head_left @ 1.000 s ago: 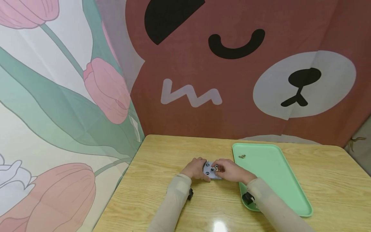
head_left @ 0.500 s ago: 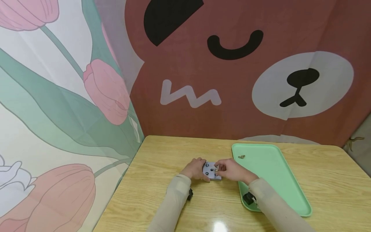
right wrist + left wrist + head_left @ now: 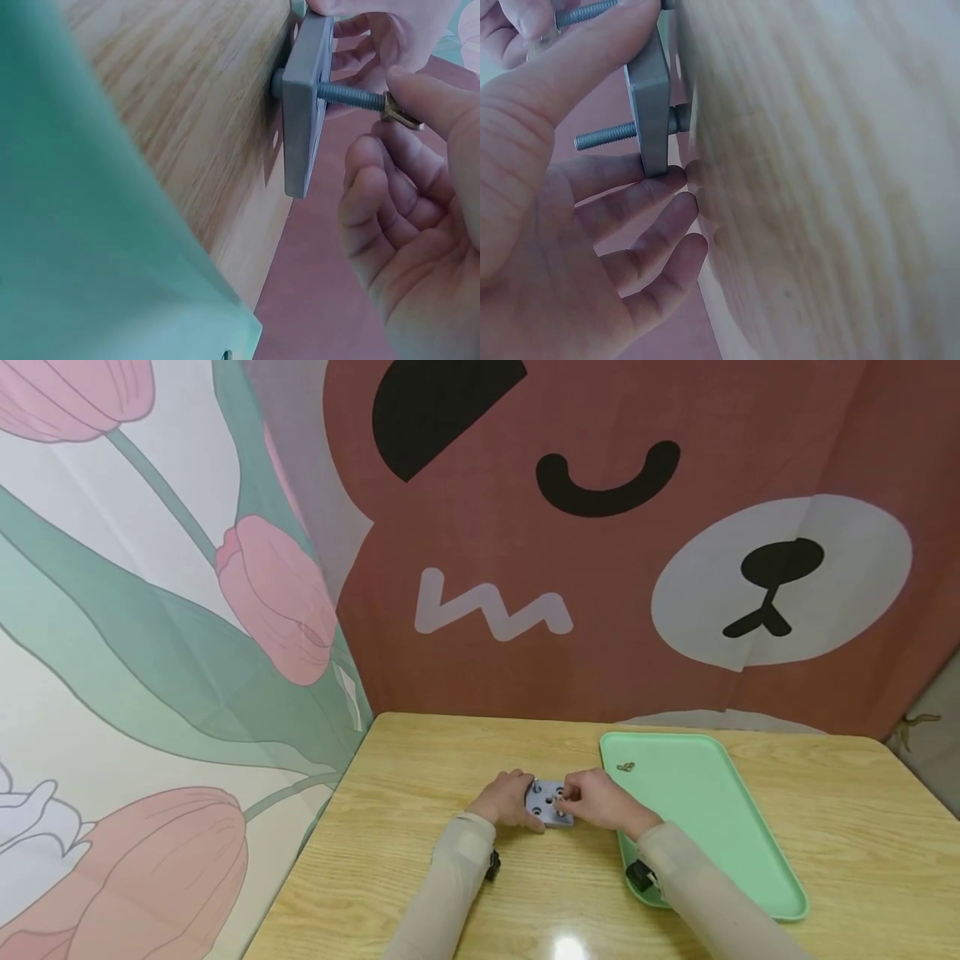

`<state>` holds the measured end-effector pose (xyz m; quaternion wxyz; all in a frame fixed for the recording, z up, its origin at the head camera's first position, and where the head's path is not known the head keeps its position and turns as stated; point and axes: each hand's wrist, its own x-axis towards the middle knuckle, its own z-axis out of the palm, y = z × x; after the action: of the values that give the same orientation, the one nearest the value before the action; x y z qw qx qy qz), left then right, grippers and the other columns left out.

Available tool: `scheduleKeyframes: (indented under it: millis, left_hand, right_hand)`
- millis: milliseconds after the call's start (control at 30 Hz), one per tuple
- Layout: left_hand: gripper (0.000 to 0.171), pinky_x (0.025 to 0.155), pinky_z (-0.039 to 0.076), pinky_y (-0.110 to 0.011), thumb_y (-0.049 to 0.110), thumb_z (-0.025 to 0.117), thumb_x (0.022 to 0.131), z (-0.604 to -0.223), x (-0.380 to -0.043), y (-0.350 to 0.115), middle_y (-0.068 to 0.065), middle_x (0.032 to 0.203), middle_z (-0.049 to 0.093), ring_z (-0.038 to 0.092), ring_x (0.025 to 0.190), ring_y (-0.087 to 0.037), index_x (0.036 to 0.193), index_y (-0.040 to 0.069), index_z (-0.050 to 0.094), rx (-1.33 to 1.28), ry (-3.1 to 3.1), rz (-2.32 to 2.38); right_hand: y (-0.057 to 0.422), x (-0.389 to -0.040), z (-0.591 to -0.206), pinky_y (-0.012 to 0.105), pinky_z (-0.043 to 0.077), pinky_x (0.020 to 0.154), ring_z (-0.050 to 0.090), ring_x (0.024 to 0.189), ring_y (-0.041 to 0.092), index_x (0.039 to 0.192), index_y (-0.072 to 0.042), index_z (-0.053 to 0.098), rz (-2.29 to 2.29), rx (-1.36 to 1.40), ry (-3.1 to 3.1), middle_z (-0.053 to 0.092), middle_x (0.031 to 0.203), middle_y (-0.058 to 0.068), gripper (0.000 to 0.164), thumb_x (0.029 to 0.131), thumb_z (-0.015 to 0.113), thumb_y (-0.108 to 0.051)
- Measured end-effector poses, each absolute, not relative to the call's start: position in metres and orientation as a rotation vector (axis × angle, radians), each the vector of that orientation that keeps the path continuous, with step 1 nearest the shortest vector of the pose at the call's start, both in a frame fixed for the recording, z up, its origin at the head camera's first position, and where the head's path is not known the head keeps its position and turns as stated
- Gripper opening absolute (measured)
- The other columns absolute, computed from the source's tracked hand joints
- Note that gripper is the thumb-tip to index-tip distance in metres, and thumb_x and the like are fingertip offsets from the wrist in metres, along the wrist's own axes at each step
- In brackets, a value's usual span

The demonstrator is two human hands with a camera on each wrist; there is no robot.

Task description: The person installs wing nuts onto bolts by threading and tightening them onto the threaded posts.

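On the wood-grain table (image 3: 420,752) stands a grey plate (image 3: 547,817) — bear-print cloth (image 3: 615,547) behind

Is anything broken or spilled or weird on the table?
Nothing looks broken or spilled. The one funny thing is the gray plate: it sits up off the table, probably because the bolts poking through it have fat ends underneath. The small brass pieces lie together in the green tray.

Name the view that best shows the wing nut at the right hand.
The right wrist view: the brass wing nut is large and clear at the tip of the bolt. The head view shows it tiny; the left wrist shows only a blurred part, upper left.
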<state>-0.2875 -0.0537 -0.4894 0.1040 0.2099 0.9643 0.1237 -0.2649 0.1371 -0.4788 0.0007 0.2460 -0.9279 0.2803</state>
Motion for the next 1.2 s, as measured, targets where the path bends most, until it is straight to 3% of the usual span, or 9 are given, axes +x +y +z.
scheduleKeyframes:
  millis: [300,567,633,767,833,1067,1200]
  left_hand:
    - [0.085,0.071,0.038,-0.028,0.055,0.073,0.058,-0.486,-0.285,-0.055,0.002,0.115,0.047,0.043,0.091,-0.015,0.128,0.015,0.044,0.633,2.847,0.367]
    - [0.086,0.074,0.038,-0.027,0.055,0.074,0.058,-0.488,-0.287,-0.055,0.003,0.115,0.047,0.043,0.093,-0.014,0.129,0.016,0.044,0.63,2.837,0.386]
    - [0.086,0.075,0.038,-0.028,0.055,0.073,0.058,-0.489,-0.288,-0.055,0.002,0.115,0.047,0.043,0.094,-0.015,0.129,0.015,0.044,0.633,2.837,0.381]
    - [0.086,0.077,0.038,-0.03,0.058,0.072,0.058,-0.49,-0.289,-0.054,0.002,0.118,0.046,0.044,0.099,-0.016,0.129,0.017,0.044,0.638,2.835,0.358]
    - [0.087,0.078,0.038,-0.03,0.058,0.072,0.058,-0.491,-0.289,-0.053,0.002,0.12,0.045,0.043,0.101,-0.017,0.129,0.017,0.044,0.635,2.832,0.36]
    - [0.087,0.079,0.038,-0.03,0.057,0.072,0.058,-0.491,-0.287,-0.053,0.002,0.12,0.045,0.043,0.102,-0.017,0.129,0.016,0.043,0.623,2.831,0.378]
    - [0.088,0.079,0.038,-0.031,0.057,0.073,0.058,-0.489,-0.286,-0.054,0.001,0.121,0.045,0.043,0.103,-0.018,0.13,0.016,0.043,0.617,2.84,0.379]
  right_hand:
    - [0.135,-0.262,-0.479,0.023,0.036,0.044,0.041,0.045,0.005,0.063,-0.02,0.052,0.852,0.751,-2.934,0.048,0.054,-0.01,0.025,0.077,0.067,-0.033]
    - [0.145,-0.262,-0.468,0.03,0.04,0.056,0.05,0.065,0.011,0.083,-0.011,0.06,1.033,0.788,-3.038,0.056,0.076,-0.005,0.005,0.082,0.057,-0.007]
    - [0.145,-0.265,-0.468,0.031,0.041,0.056,0.051,0.066,0.012,0.092,-0.009,0.058,1.073,0.774,-3.034,0.056,0.078,-0.003,0.009,0.083,0.057,-0.008]
    - [0.146,-0.268,-0.471,0.031,0.043,0.061,0.054,0.073,0.012,0.118,-0.008,0.049,1.18,0.861,-3.031,0.054,0.083,-0.001,0.036,0.084,0.059,-0.011]
    - [0.146,-0.269,-0.475,0.03,0.043,0.062,0.054,0.075,0.011,0.122,-0.009,0.048,1.186,0.912,-3.036,0.054,0.085,-0.002,0.04,0.084,0.06,-0.012]
    - [0.144,-0.268,-0.481,0.027,0.043,0.056,0.052,0.065,0.009,0.09,-0.013,0.062,1.131,0.819,-3.001,0.056,0.074,-0.007,0.01,0.081,0.065,-0.017]
    - [0.141,-0.264,-0.478,0.029,0.041,0.052,0.049,0.059,0.011,0.078,-0.014,0.063,1.14,0.739,-2.983,0.056,0.068,-0.007,0.006,0.079,0.066,-0.019]
